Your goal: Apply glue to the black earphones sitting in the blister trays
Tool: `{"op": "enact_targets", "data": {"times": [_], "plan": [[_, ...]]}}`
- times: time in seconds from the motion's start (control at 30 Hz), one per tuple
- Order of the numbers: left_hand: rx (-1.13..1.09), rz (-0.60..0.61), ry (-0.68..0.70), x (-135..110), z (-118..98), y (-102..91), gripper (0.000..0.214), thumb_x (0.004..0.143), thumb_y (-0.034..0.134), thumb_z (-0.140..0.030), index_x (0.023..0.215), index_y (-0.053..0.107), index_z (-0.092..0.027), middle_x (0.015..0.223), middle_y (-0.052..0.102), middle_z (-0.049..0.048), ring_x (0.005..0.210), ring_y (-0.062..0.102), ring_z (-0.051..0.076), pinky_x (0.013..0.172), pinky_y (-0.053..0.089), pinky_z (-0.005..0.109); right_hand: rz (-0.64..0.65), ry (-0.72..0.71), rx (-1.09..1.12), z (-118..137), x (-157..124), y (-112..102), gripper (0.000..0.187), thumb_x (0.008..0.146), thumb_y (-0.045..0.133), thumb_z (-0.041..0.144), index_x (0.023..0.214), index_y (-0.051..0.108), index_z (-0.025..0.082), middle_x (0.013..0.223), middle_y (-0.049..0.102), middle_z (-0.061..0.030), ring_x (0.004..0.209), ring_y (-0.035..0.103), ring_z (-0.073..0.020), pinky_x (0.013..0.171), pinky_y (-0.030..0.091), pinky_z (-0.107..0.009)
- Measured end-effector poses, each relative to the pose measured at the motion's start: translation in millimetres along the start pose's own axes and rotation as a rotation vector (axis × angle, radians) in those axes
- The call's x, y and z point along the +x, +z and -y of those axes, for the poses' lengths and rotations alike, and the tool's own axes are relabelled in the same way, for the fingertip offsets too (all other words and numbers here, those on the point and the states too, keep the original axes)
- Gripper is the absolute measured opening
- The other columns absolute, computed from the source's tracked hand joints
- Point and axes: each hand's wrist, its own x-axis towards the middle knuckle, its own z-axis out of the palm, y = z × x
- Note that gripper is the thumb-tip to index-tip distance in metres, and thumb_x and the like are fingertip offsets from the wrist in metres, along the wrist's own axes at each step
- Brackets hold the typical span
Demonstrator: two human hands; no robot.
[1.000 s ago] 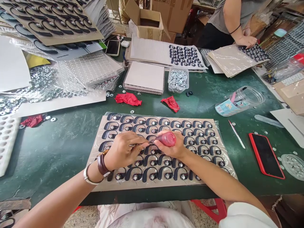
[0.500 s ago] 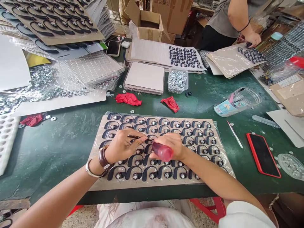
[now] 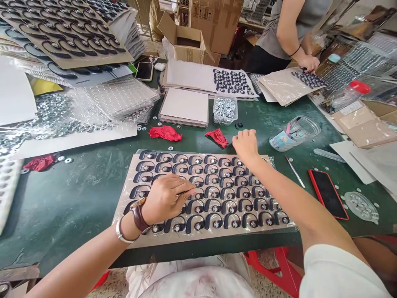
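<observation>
A plastic-covered brown card sheet (image 3: 149, 242) lies before me, bearing rows of black ear-hook pieces (image 3: 198, 223), each with a small round silvery part. Over its left middle, my left hand (image 3: 167, 198) is closed in a pinch; what sits between the fingertips is too small to make out. My right hand (image 3: 246, 147) reaches past the sheet's far edge, just right of a crumpled red cloth (image 3: 218, 137). Its fingers curl downward and away, hiding anything in them. A small black piece (image 3: 238, 125) lies just beyond.
Behind are a tub of silvery washers (image 3: 225, 109), stacked white cards (image 3: 185, 105) and another red cloth (image 3: 165, 133). To the right lie a clear jar (image 3: 293, 132), a thin white stick (image 3: 295, 171) and a red-cased phone (image 3: 328, 193). A co-worker's hand (image 3: 308, 63) works at the back right.
My right hand has moved from the sheet's middle to beyond its far edge. The red bottle-like object it held no longer shows. My left hand stays low over the sheet.
</observation>
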Motion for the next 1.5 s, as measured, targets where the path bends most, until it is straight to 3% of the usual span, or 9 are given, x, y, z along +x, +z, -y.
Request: {"op": "enact_targets", "data": {"times": [0.17, 0.33, 0.4, 0.5, 0.57, 0.7, 0.8, 1.07, 1.5], "plan": [[-0.054, -0.128, -0.239, -0.7, -8.4, -17.8, 0.014, 0.09, 0.06, -0.023, 0.099, 0.07, -0.02, 0.095, 0.075, 0.0029, 0.084, 0.07, 0.016, 0.076, 0.055, 0.027, -0.014, -0.126, 0.035, 8.9, 11.4, -22.4, 0.026, 0.089, 0.046, 0.008, 0.097, 0.071, 0.01, 0.098, 0.067, -0.0172, 0.104, 0.053, -0.0339, 0.095, 0.03, -0.051], [-0.112, -0.128, -0.4, 13.5, -17.9, -14.6, 0.038, 0.093, 0.057, -0.035, 0.128, 0.059, -0.022, 0.108, 0.073, 0.0038, 0.092, 0.071, 0.019, 0.086, 0.055, 0.028, -0.065, -0.452, 0.783, 34.6, -47.4, -81.0, 0.038, 0.093, 0.055, 0.047, 0.119, 0.058, 0.02, 0.083, 0.068, -0.0029, 0.072, 0.06, -0.0182, 0.075, 0.042, -0.033], [-0.17, -0.086, -0.431, 23.5, -21.7, -7.8, 0.045, 0.094, 0.054, -0.038, 0.137, 0.051, -0.022, 0.105, 0.074, 0.0039, 0.084, 0.071, 0.017, 0.079, 0.056, 0.026, -0.148, -0.497, 0.896, 49.5, -70.1, -89.3, 0.029, 0.094, 0.057, 0.041, 0.111, 0.06, 0.018, 0.082, 0.069, -0.003, 0.069, 0.061, -0.0168, 0.067, 0.041, -0.029], [-0.234, 0.014, -0.439, 31.7, -21.8, -1.5, 0.059, 0.094, 0.055, -0.043, 0.146, 0.036, -0.024, 0.103, 0.074, 0.0027, 0.078, 0.07, 0.015, 0.071, 0.056, 0.023, -0.262, -0.401, 0.942, 62.9, -89.4, -79.7, 0.009, 0.092, 0.056, 0.025, 0.095, 0.06, 0.017, 0.079, 0.07, -0.0034, 0.066, 0.063, -0.0162, 0.059, 0.039, -0.027], [-0.155, 0.078, -0.354, 28.0, -16.2, -0.8, 0.064, 0.092, 0.057, -0.044, 0.147, 0.032, -0.023, 0.114, 0.069, 0.0061, 0.094, 0.068, 0.019, 0.08, 0.055, 0.028, -0.299, -0.298, 1.034, 64.6, -95.9, -66.0, 0.006, 0.09, 0.057, 0.024, 0.094, 0.058, 0.019, 0.072, 0.068, -0.0005, 0.06, 0.063, -0.0142, 0.056, 0.041, -0.025], [0.187, 0.184, -0.087, 5.8, -0.3, 1.1, 0.029, 0.094, 0.053, -0.04, 0.113, 0.064, -0.021, 0.117, 0.062, 0.0112, 0.108, 0.058, 0.026, 0.09, 0.05, 0.041, -0.316, -0.113, 1.343, 66.8, -107.3, -42.6, 0.005, 0.091, 0.056, 0.024, 0.093, 0.058, 0.021, 0.08, 0.068, -0.0016, 0.062, 0.064, -0.0122, 0.058, 0.049, -0.023], [0.363, 0.237, 0.018, -6.9, 5.1, 7.8, 0.029, 0.093, 0.055, -0.042, 0.105, 0.067, -0.019, 0.111, 0.062, 0.0116, 0.105, 0.057, 0.028, 0.089, 0.049, 0.045, -0.307, -0.053, 1.534, 75.2, -115.2, -32.3, 0.008, 0.09, 0.056, 0.023, 0.097, 0.061, 0.021, 0.084, 0.068, -0.0034, 0.063, 0.065, -0.0132, 0.055, 0.051, -0.024], [0.442, 0.255, 0.038, -10.2, 4.5, 17.0, 0.036, 0.094, 0.051, -0.043, 0.115, 0.063, -0.016, 0.103, 0.061, 0.0103, 0.096, 0.055, 0.025, 0.085, 0.048, 0.041, -0.459, -0.112, 1.421, 91.2, -117.5, -20.9, 0.014, 0.088, 0.059, 0.019, 0.1, 0.064, 0.021, 0.083, 0.073, -0.0036, 0.061, 0.067, -0.0138, 0.058, 0.053, -0.025], [0.417, 0.321, 0.021, -5.0, 5.4, 18.8, 0.033, 0.096, 0.05, -0.041, 0.117, 0.062, -0.02, 0.101, 0.06, 0.0105, 0.094, 0.054, 0.025, 0.082, 0.047, 0.042, -0.443, -0.158, 1.324, 98.0, -115.8, -13.0, 0.016, 0.09, 0.06, 0.022, 0.105, 0.063, 0.022, 0.09, 0.076, -0.004, 0.072, 0.072, -0.0165, 0.066, 0.057, -0.027]]}}
